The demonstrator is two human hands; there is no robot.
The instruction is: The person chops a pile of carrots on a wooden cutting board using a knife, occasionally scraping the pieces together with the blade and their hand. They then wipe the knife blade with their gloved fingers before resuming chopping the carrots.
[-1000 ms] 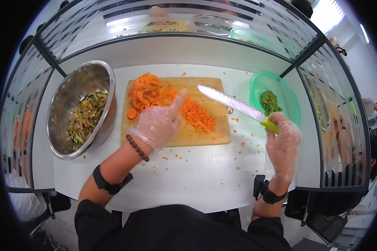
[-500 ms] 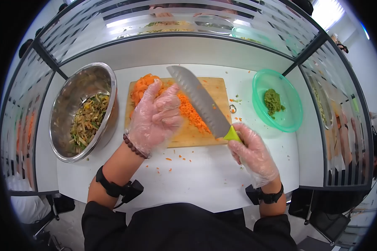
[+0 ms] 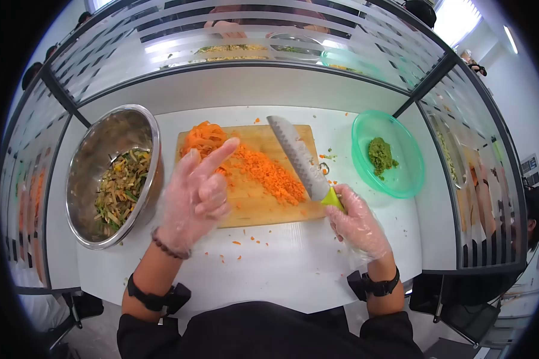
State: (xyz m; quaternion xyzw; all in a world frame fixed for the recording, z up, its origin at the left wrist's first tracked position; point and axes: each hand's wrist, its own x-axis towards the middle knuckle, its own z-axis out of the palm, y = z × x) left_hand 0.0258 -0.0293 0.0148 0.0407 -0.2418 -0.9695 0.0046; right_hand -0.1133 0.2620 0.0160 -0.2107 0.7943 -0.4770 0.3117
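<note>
A kitchen knife (image 3: pixel 297 157) with a dimpled blade and lime-green handle is held by my gloved right hand (image 3: pixel 360 222), its blade slanting up over the board's right part. My gloved left hand (image 3: pixel 199 200) hovers by the board's left edge, index finger stretched out, the others partly bent, nothing held. Finely chopped carrot (image 3: pixel 268 173) lies in a diagonal band across the wooden cutting board (image 3: pixel 251 216). Behind my left fingers sits a heap of thin carrot slices (image 3: pixel 203 136), partly hidden by the hand.
On the left, a steel bowl (image 3: pixel 78 206) holds shredded mixed vegetables (image 3: pixel 123 188). A translucent green bowl (image 3: pixel 404 188) with a chopped green mass (image 3: pixel 380 157) stands at the right. Carrot bits dot the white table (image 3: pixel 263 269). Framed partitions (image 3: pixel 239 78) enclose the back and sides.
My left hand has drawn back left and toward me, uncovering more carrot. The knife, still in my right hand, has turned somewhat steeper. The whole view has shifted slightly.
</note>
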